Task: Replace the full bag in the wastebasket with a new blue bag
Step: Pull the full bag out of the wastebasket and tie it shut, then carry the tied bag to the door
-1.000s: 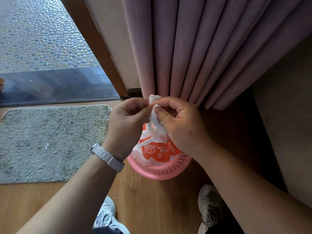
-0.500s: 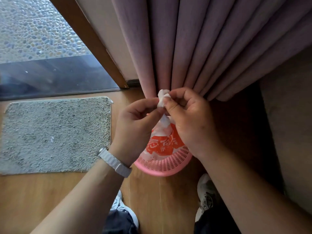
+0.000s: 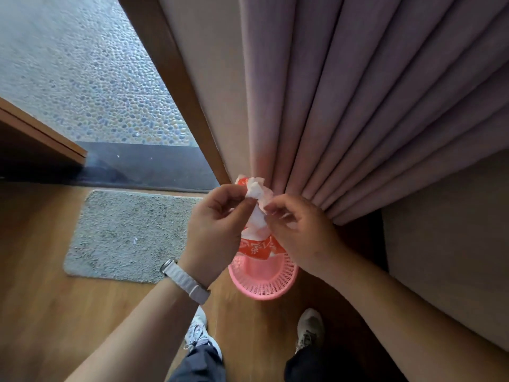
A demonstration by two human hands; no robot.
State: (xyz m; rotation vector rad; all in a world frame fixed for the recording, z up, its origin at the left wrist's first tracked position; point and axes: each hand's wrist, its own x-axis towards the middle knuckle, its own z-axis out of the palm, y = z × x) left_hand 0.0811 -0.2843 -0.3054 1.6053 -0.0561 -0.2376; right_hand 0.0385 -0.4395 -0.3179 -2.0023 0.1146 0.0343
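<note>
Bag (image 3: 259,247) higher over wastebasket (image 3: 263,283) than before

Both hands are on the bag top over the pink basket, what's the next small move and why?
Probably lift the bag slightly higher, then swing it aside. The left hand and right hand both pinch its bunched top, and its bottom seems to hang just at the basket's mouth.
</note>
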